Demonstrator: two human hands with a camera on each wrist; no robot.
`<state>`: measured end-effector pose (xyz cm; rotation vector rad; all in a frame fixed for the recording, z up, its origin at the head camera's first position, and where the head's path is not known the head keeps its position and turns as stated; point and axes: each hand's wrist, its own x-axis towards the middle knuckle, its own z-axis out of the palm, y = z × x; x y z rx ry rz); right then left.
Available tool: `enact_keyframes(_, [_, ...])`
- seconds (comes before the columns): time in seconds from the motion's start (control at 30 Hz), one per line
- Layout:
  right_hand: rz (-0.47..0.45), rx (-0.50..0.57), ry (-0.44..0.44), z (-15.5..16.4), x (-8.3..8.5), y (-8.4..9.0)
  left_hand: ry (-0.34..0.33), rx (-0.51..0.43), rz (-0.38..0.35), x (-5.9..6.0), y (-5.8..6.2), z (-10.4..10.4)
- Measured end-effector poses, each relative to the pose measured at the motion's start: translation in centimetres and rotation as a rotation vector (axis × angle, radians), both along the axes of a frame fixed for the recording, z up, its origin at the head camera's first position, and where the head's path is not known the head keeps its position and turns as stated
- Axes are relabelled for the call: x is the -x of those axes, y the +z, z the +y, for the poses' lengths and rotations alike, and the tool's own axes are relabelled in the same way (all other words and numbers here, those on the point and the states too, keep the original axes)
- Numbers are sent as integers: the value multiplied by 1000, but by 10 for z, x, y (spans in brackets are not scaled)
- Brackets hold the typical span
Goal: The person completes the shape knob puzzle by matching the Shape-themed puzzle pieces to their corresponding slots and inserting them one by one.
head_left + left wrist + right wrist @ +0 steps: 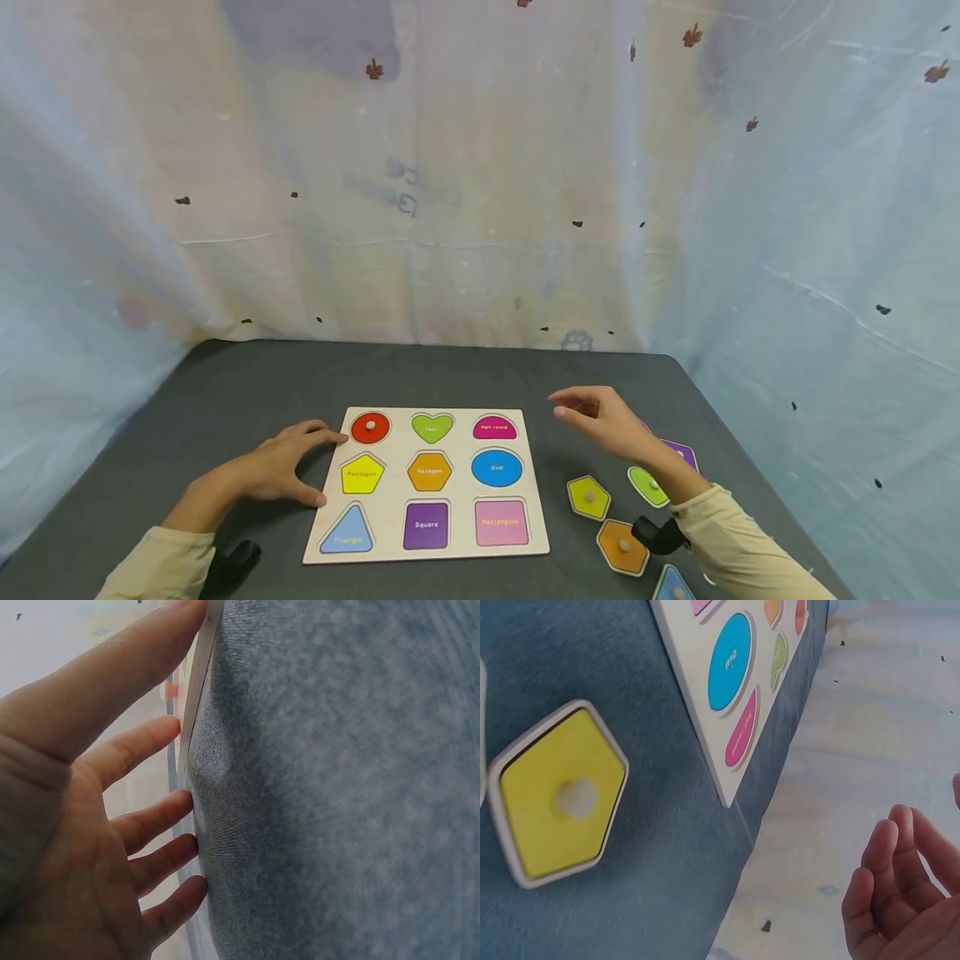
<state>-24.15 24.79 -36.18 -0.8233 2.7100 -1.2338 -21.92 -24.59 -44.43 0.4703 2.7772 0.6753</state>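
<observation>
A wooden shape-puzzle board [390, 533] with 9 coloured recesses lies flat on the dark grey felt tabletop [247, 383]. The left hand [288, 462] rests on the tabletop at the board's left edge, fingers spread and relaxed, with the forefinger tip touching the board beside the red round piece [371, 427] and the thumb against the edge near the yellow pentagon recess [362, 475]; it holds nothing. The right hand [600, 421] hovers above the tabletop just right of the board, palm turned inward, fingers loosely extended, empty. Below and beside its forearm lie loose knobbed pieces: a yellow pentagon piece [588, 497], a green piece [647, 486], a purple piece [682, 454], an orange hexagon piece [623, 547] and a blue triangle piece [673, 586]. A pale patterned cloth [480, 167] hangs behind.
</observation>
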Motion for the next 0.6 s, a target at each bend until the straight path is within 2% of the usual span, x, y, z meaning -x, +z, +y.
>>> enact_keyframes(0.3, [21,-19,9,30,-7,0,4,4,-3,0,2,1])
enact_keyframes(0.6, [46,-38,5,66,-10,-13,2,11,-8,0,2,0])
